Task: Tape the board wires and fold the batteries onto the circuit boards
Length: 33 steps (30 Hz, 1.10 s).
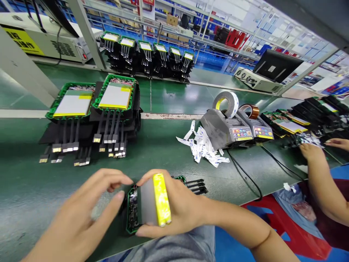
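My right hand (177, 203) grips a grey battery pack (148, 202) with a yellow-taped edge, its fingers along the top and the thumb at the bottom. The pack is tilted over a green-rimmed circuit board unit (133, 211) at the table's front edge. Black cables (197, 185) stick out to the right behind my right hand. My left hand (89, 207) is just left of the unit, thumb and fingers apart, with nothing between them; it is slightly blurred.
Stacked units (116, 95) with cables stand at the back left, more behind them. Tape dispensers (226, 127) sit right of centre beside white backing strips (203, 145). On the far right a co-worker's hands (313, 151) handle similar units. A metal post (88, 34) rises at the left.
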Available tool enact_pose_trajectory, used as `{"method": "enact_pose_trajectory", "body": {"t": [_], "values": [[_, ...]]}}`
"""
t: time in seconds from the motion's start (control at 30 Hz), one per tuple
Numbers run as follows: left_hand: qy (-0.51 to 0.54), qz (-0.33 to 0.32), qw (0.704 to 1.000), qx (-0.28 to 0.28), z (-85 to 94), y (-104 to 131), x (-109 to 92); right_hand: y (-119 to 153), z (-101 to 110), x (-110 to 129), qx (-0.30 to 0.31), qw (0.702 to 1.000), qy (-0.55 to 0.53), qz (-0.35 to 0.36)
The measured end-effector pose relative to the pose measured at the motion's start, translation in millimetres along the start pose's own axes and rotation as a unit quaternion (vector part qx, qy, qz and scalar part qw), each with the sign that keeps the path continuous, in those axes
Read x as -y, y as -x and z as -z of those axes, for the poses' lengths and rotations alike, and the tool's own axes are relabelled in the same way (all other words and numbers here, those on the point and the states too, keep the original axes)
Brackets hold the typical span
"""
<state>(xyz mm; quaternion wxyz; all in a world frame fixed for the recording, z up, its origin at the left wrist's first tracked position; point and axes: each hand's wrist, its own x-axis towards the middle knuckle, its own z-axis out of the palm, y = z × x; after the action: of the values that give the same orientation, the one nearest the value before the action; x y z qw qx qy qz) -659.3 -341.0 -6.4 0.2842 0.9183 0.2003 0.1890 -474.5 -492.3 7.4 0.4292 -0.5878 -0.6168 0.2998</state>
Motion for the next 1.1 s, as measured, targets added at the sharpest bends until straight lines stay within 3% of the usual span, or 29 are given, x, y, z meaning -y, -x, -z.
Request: {"method": "enact_pose_trajectory", "body": {"t": [0.1, 0.17, 0.3, 0.6, 0.8, 1.1], "values": [[-0.003, -0.022, 0.998, 0.057, -29.8, 6.0, 11.3, 10.9, 7.0, -7.7, -0.031, 0.999, -0.041, 0.011], [-0.004, -0.004, 0.997, 0.072, -46.4, 12.0, 12.2, 15.3, 7.9, -10.8, -0.044, 0.997, -0.061, 0.021], [-0.011, 0.041, 0.995, 0.092, -62.8, 17.6, 4.0, 16.8, 5.8, -12.3, -0.047, 0.995, -0.088, 0.026], [-0.03, 0.05, 0.997, 0.056, -76.3, 6.5, -3.2, 17.6, 9.6, -10.8, -0.059, 0.992, -0.112, 0.008], [-0.018, 0.052, 0.998, 0.034, -75.4, 3.2, -6.0, 26.5, 10.6, -17.2, -0.07, 0.991, -0.115, -0.008], [-0.021, 0.025, 0.999, -0.016, -73.5, 0.6, -8.1, 54.6, 10.7, -35.0, -0.074, 0.969, -0.231, -0.036]]}}
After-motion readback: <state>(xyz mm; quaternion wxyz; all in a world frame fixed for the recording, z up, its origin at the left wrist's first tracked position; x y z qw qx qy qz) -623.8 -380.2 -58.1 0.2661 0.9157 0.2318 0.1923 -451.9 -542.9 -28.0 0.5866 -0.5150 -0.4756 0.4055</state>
